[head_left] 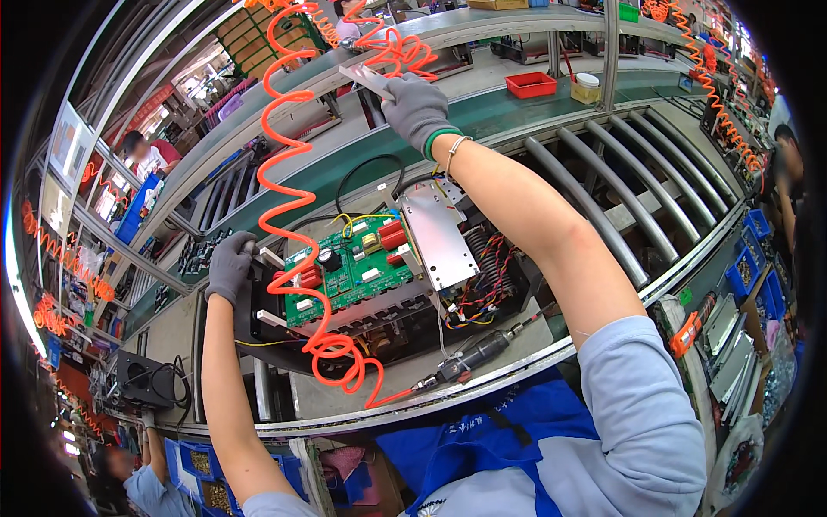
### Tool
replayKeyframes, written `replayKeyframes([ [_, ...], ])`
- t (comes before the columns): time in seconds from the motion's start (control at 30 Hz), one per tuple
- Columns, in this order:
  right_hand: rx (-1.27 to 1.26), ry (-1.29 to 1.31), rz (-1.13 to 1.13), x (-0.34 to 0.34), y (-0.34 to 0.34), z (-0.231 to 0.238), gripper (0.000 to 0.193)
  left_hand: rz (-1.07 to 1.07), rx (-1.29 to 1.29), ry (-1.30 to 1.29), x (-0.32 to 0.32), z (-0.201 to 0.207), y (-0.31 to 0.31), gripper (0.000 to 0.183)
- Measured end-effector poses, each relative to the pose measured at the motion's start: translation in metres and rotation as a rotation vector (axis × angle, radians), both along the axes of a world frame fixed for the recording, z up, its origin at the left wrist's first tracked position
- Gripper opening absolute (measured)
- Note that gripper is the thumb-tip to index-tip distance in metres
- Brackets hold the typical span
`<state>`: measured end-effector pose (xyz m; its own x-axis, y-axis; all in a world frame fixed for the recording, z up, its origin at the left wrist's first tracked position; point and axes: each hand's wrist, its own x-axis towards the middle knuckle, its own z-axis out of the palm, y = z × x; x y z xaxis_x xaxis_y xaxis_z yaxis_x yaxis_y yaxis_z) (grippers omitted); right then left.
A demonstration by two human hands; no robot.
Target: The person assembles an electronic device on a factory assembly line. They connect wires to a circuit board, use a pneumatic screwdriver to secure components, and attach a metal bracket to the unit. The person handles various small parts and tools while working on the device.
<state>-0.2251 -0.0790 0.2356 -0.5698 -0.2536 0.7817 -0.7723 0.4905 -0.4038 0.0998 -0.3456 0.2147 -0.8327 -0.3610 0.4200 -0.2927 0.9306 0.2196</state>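
Note:
My right hand, in a grey glove with a green cuff, is raised over the far side of the line. Its closed fingers grip a flat silvery strip. At the left end of an open electronic unit, my gloved left hand is curled round the edge of its black case. Inside the case sits a green circuit board with red and yellow parts. A bare metal plate covers the section beside it, and bundled coloured wires lie at the right end.
An orange coiled air hose hangs across the unit and joins a power screwdriver at the near edge. Metal rollers lie to the right. A red tray and a lidded jar stand beyond. Co-workers are at left and right.

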Motion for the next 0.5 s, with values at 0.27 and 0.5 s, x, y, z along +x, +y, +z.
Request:
replayKeyframes([
  [0.27, -0.038, -0.153, -0.011, -0.007, 0.026, 0.042, 0.027, -0.036, 0.069, 0.006, -0.006, -0.004, -0.028, 0.018],
  [0.5, 0.293, -0.309, 0.1, -0.042, 0.236, 0.118, 0.018, -0.133, 0.123, -0.069, -0.006, -0.029, -0.094, 0.027],
])
